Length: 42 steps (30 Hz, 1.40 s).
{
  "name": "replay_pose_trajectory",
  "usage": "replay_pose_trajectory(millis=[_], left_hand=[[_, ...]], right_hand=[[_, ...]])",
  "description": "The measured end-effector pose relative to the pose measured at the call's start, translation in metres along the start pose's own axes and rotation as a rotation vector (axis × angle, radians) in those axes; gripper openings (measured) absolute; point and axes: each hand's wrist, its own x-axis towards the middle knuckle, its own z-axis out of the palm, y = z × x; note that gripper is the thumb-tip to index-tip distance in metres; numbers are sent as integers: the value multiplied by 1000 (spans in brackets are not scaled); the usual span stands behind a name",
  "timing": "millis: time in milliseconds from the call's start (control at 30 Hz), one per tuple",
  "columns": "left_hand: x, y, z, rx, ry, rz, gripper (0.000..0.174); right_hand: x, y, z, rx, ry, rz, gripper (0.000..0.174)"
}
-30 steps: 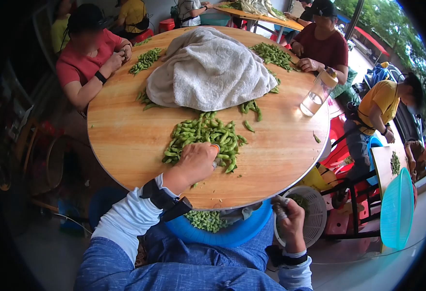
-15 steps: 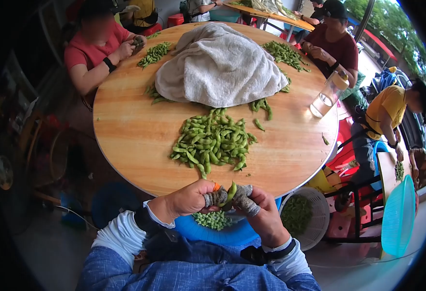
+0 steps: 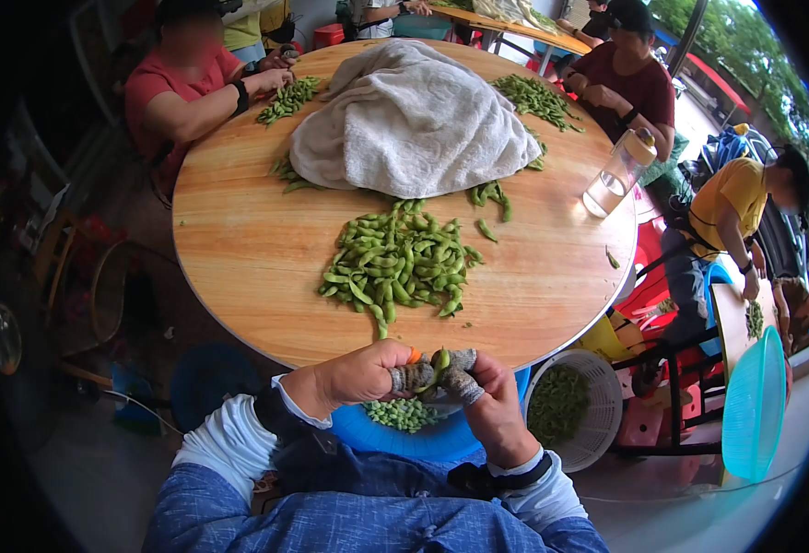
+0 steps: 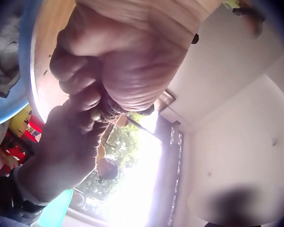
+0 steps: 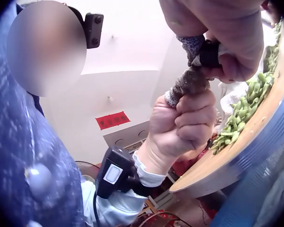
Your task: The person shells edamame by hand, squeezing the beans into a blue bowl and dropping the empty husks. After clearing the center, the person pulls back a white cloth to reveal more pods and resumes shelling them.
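At the near table edge in the head view, a green pod point(image 3: 440, 360) is pinched between both hands, above a blue basin point(image 3: 423, 441) with shelled beans point(image 3: 400, 414). My left hand point(image 3: 358, 378) holds it from the left, my right hand point(image 3: 497, 405) from the right; grey coverings wrap thumbs and fingers. The left wrist view shows my left hand point(image 4: 128, 56) with fingers curled, meeting my right hand point(image 4: 61, 146). In the right wrist view my right hand point(image 5: 222, 42) touches the covered fingertips of my left hand point(image 5: 184, 123); the pod is not clear there. A pod pile point(image 3: 395, 263) lies beyond.
A whitish towel point(image 3: 414, 129) covers a mound on the round table point(image 3: 239, 267). A bottle point(image 3: 618, 175) stands at the right. A white basket point(image 3: 598, 405) with green contents is below the table's right edge. Several people sit or stand around.
My left hand has come back from the pod pile and my right hand has risen from beside the white basket; they meet at a pod. Over the last half second the pod has tilted and sunk between the fingers.
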Motion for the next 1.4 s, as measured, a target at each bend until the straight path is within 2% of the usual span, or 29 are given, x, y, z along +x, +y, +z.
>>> replay_pose_trajectory(millis=[100,200,300,433,533,633,733,833,933,1033,1133,1233,1300,1400], left_hand=[[9,-16,-1,248,152,173,23],[-2,-7,18,1379,471,430,23],[0,-22,14,1668,507,561,24],[6,-36,-3,1333,411,664,24],[7,-41,-1,847,361,670,23],[8,-41,0,573,357,565,22],[3,-21,19,777,415,422,15],[4,-28,14,1077,456,465,14],[6,-19,17,640,279,503,20],[9,-31,9,443,199,507,20],[4,-38,1,227,157,313,23],[3,-44,2,-200,98,190,22],[3,-39,6,-63,194,143,22],[4,-35,7,193,258,149,17]], right_hand=[[3,6,-5,-3,54,33,19],[-1,1,3,-74,113,-27,18],[0,3,-1,-121,87,46,18],[0,18,-12,89,-22,33,19],[-1,22,-13,183,-57,1,20],[-1,22,-14,212,-69,1,21],[0,20,-14,124,-30,-16,21],[-2,18,-11,45,-35,-65,21],[-4,19,-15,10,-67,-96,21],[-4,20,-15,24,-90,-99,21],[-3,18,-17,75,-130,-80,21],[-1,18,-20,145,-147,-8,20],[-1,19,-22,187,-132,24,19],[-4,13,-13,-33,-18,2,16]])
